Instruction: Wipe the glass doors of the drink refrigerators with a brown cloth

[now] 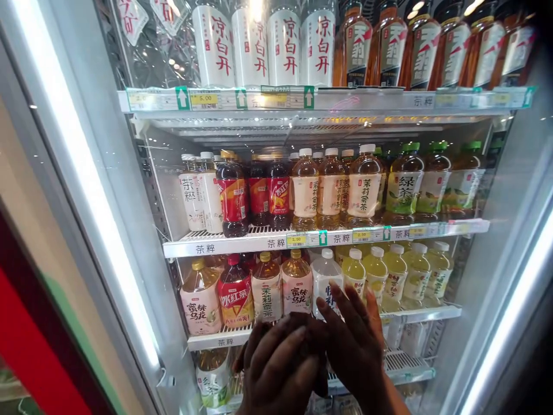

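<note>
Both of my hands are raised in front of a lit drinks cooler, close together at the lower middle of the head view. My left hand (279,366) is closed, its fingers curled inward and its back toward me; whatever lies inside it, if anything, is hidden. Just to its right, my right hand (356,334) is open with fingers stretched upward and nothing visible in them. The two hands overlap or touch near the right thumb. Behind the right fingertips stands a clear white-capped bottle (327,268). A pink-labelled bottle (297,282) stands behind and above my left hand.
Bottled teas, including a red-labelled bottle (235,294) and a green-capped bottle (405,181), fill the shelves. White price-tagged shelf edges (328,238) run across. Bright light strips flank the cooler; reflections suggest glass in front.
</note>
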{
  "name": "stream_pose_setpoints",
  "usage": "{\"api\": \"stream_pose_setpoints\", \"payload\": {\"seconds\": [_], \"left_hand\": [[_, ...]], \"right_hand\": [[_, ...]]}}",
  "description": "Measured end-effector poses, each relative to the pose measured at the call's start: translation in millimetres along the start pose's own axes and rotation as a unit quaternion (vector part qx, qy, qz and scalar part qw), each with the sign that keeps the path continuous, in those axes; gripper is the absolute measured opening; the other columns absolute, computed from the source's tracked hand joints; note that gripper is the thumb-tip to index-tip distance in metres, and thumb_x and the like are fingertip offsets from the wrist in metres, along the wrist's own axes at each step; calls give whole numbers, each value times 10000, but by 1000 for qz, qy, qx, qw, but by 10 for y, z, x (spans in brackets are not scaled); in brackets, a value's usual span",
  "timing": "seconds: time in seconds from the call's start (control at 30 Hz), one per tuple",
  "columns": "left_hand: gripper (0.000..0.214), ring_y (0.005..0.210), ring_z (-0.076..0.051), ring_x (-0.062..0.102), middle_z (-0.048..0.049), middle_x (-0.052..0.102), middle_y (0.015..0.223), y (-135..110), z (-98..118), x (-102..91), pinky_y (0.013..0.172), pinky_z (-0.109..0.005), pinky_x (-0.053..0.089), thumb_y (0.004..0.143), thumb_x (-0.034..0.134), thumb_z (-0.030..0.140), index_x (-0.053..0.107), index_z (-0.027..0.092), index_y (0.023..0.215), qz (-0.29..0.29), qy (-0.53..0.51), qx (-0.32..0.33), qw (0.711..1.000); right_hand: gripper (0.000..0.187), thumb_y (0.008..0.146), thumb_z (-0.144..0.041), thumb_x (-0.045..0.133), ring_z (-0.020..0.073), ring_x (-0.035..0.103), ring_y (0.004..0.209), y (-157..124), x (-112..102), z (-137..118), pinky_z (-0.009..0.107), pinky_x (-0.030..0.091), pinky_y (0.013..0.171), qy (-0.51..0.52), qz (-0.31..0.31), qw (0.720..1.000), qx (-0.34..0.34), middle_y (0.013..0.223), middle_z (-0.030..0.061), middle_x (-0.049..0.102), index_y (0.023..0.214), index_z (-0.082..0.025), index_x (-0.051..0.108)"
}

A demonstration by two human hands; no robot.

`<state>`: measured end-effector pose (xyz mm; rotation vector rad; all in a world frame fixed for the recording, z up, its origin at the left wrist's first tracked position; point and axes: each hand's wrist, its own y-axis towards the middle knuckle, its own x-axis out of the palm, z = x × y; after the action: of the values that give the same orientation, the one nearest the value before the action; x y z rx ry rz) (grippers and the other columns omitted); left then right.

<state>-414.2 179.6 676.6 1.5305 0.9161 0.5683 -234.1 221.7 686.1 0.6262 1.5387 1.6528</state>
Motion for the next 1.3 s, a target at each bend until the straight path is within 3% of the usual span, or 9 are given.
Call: {"api": "stream_pose_setpoints", "payload": {"seconds": [0.17,0.43,0.53,0.67,0.8,0.9,1.03,1.13,1.3], "left_hand": [[225,1287,-296,675,-52,681,1269,288,-158,-44,1057,-468,619,821,803,111,711,237,984,83,-21,-67,994],[174,1339,-224,640,-19,722,1203,-67,128,120,1266,-465,420,1003,615,213,756,293,1065,30,21,-30,999],[235,1329,-226,650,-27,729,1230,135,25,13,1233,-482,462,999,588,168,736,309,1116,-3,17,-42,999],[296,1378,-297,613,-70,684,1322,407,-92,-42,1203,-571,480,855,749,104,707,260,1103,48,42,-67,996],[150,1361,-234,622,-42,711,1266,227,188,198,1272,-489,411,959,654,163,744,258,1033,40,32,-40,998],[279,1320,-185,647,-3,765,1170,101,404,326,1261,-416,427,1040,519,185,772,296,1002,10,27,-8,1000],[237,1301,-200,662,3,753,1229,291,331,219,1253,-462,438,1017,552,179,751,307,1034,-22,43,-33,998],[290,1356,-255,620,-53,685,1321,432,216,171,1255,-557,415,877,721,81,692,253,1109,32,78,-76,994],[163,1291,-215,650,-37,711,1182,71,456,408,1223,-479,459,904,690,107,671,248,984,43,88,-61,993]], "right_hand": [[581,977,-92,509,259,318,1614,3,-22,33,518,182,1374,12,-11,1000,-9,1697,46,369,1546,-206,503],[474,1017,-159,529,233,341,1604,15,-24,83,457,167,1386,40,18,999,-32,1678,39,392,1487,-189,574],[568,993,-96,515,228,324,1611,16,-78,162,470,123,1392,43,6,999,-23,1683,28,389,1551,-204,500],[651,951,-53,552,255,282,1625,-15,-133,321,521,99,1390,18,33,999,16,1692,27,375,1572,-233,471],[598,962,-115,612,271,355,1592,-123,-101,445,529,131,1391,2,50,999,-3,1668,61,415,1542,-228,519],[487,967,-207,663,289,407,1564,-189,-72,484,509,230,1376,5,65,998,-22,1630,65,478,1452,-232,625],[425,1009,-190,554,259,402,1569,-155,-110,461,478,233,1371,28,62,997,-27,1629,50,476,1422,-218,648],[383,998,-154,538,250,418,1563,-95,-161,423,499,237,1362,52,59,997,0,1632,38,471,1338,-216,700],[322,1037,-232,494,261,419,1560,-98,-163,446,501,237,1364,69,62,995,-30,1487,97,638,1201,-167,763]]}}
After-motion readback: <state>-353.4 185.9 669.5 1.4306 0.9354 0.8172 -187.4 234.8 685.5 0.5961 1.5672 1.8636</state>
